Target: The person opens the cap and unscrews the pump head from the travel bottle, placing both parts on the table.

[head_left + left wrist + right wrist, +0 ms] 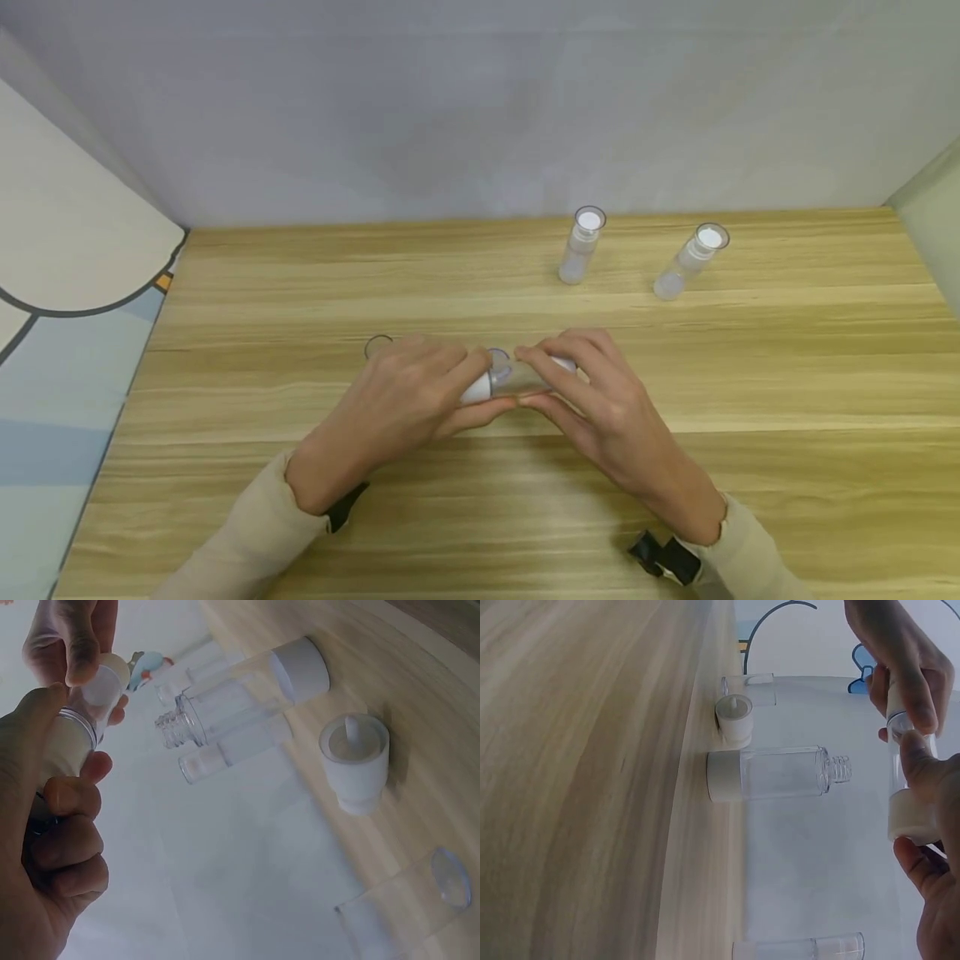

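Note:
Between both hands a clear pump bottle (523, 382) with white ends lies roughly level above the table. My left hand (408, 383) grips its white collar end. Fingers and thumb of my right hand (600, 400) hold the clear body close to its white base (911, 817). The thumbs nearly meet along the bottle. Just beyond the hands stands a clear bottle (784, 774) with a bare threaded neck and a white base. Beside it a white pump head (356, 757) sits on the table, mostly hidden by my left hand in the head view. A clear cap (409, 907) stands near it.
Two capped clear bottles stand toward the back, one upright bottle (581, 246) near the middle and another bottle (690, 261) to its right. A pale curtain (480, 117) hangs along the rear edge of the wooden table (480, 517). A printed panel (67, 400) borders the left side.

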A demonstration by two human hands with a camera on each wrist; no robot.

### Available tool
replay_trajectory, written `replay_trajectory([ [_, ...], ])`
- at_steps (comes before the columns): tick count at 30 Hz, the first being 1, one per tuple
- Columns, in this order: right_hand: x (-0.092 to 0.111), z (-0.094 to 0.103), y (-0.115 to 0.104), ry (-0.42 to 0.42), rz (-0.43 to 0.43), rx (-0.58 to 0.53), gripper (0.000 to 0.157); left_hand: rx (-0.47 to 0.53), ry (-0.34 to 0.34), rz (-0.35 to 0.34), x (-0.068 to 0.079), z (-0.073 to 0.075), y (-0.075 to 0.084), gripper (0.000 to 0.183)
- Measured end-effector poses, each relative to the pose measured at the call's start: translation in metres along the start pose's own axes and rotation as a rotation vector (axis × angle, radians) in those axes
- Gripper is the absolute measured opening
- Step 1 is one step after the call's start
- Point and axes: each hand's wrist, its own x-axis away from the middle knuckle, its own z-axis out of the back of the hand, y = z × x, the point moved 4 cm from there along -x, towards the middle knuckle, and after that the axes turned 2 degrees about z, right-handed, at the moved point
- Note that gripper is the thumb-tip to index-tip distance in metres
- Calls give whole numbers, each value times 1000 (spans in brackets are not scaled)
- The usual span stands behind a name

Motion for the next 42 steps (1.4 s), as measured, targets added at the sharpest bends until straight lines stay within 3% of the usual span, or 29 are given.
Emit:
replay_trajectory([
  [9,2,8,8,26,-17,-13,37,281,23,72,6,0,-10,47],
  [14,8,16,13,51,-30,-9,40,267,19,64,9,6,-12,36],
  [24,14,15,15,66,-54,-34,43,234,-17,94,6,3,-11,43],
  [35,17,16,18,96,-127,-121,45,289,11,209,16,8,-13,63],
  [42,21,16,20,99,-188,-175,48,387,16,320,26,13,-21,64],
])
